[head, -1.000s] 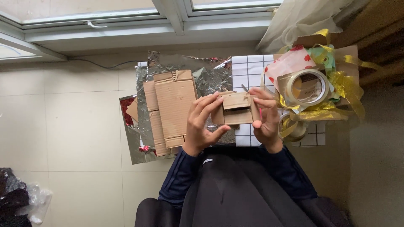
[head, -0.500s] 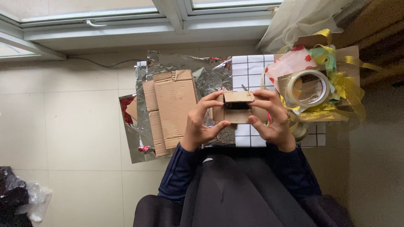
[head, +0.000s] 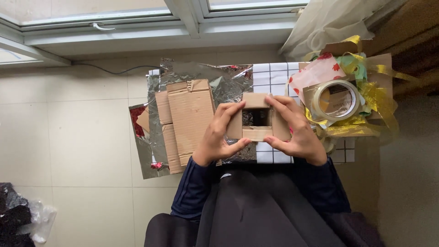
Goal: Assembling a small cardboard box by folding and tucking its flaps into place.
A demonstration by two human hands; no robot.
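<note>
There is a single view, from a camera worn on the person's head, looking almost straight down over the lap onto the tiled floor [head: 68, 137]. The window frame [head: 183, 18] runs along the top edge, so the camera faces toward that wall with its gaze tipped steeply downward. It sits close: the dark-sleeved forearms enter from the bottom edge, below the window frame, and the left hand [head: 219, 137] and right hand [head: 297, 132] fill the middle of the picture. No second view is present, so no part of the scene is shared.
</note>
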